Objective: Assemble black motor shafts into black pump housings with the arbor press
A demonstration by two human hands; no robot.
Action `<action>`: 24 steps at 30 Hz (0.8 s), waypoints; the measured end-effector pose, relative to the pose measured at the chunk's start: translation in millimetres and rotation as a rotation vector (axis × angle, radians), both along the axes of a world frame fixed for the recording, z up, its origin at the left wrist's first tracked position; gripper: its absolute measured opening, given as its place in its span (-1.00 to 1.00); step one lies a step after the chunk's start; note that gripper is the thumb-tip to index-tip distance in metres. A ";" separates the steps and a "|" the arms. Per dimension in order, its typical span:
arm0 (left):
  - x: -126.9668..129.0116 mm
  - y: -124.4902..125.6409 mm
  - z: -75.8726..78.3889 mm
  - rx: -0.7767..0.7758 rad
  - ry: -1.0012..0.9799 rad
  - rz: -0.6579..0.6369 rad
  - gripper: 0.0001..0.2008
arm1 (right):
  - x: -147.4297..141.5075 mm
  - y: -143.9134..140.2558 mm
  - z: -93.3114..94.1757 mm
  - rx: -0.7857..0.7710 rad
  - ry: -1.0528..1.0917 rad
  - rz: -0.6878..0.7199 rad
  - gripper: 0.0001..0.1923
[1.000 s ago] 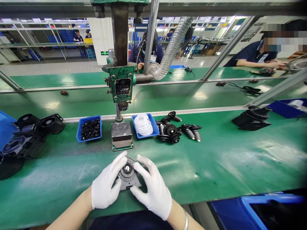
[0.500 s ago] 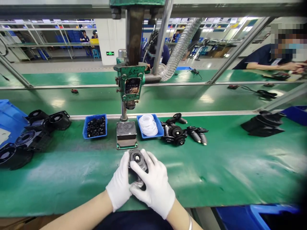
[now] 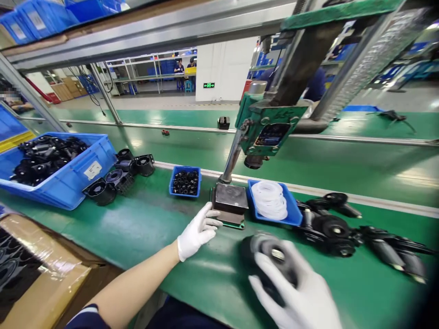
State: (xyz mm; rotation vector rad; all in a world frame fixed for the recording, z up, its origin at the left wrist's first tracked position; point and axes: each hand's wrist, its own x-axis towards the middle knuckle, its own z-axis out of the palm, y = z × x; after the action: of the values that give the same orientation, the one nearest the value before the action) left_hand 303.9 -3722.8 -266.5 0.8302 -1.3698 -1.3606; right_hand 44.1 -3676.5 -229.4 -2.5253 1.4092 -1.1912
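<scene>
The green counter (image 3: pixel 144 228) fills most of the view, with a green press (image 3: pixel 270 123) standing over it near the back edge. Off to the left sits a big blue bin (image 3: pixel 68 180) full of dark parts, and a few black housings (image 3: pixel 120 178) lie loose right beside it. A cardboard box (image 3: pixel 37 274) pokes in at the bottom left corner. To the right of the press there's a pile of black motor parts (image 3: pixel 332 224). At the press foot is the grey metal block (image 3: pixel 229 201), flanked by a small blue tray of black rings (image 3: pixel 185 182) on its left and a blue tray of white rings (image 3: pixel 272 204) on its right. The gloved right hand (image 3: pixel 302 297) is wrapped around a round black part (image 3: pixel 270 256), low over the counter just in front of the white rings; it's blurry. The gloved left hand (image 3: pixel 197 230) holds nothing, fingers loosely spread, tips touching the block's left edge.
</scene>
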 end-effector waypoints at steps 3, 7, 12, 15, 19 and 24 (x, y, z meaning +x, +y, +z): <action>-3.1 4.0 -2.0 0.003 -0.006 -0.029 -0.10 | 2.0 1.7 -0.3 -0.024 0.155 0.034 -0.55; -3.0 10.9 0.4 0.016 -0.078 -0.044 -0.23 | 7.7 10.0 4.7 -0.104 0.128 -0.049 -0.60; -1.7 18.4 8.7 -0.020 -0.199 -0.041 -0.32 | 16.7 21.0 5.3 0.068 0.248 -0.045 -0.47; -11.7 31.6 23.3 -0.063 -0.422 -0.123 -0.07 | 17.2 30.7 9.4 0.187 0.194 -0.021 -0.37; -42.1 45.4 40.3 0.028 -0.600 -0.154 0.37 | 16.8 31.3 16.5 0.347 -0.101 -0.072 -0.29; -71.3 42.7 38.4 0.088 -0.463 0.005 0.20 | 15.6 11.6 8.8 0.508 -0.440 0.065 -0.44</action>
State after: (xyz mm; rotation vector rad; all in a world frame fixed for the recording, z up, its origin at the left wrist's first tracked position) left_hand 232.6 -3680.0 -228.1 1.2636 -1.6626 -1.2781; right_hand 59.7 -3664.9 -220.6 -1.8223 1.2976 -1.1086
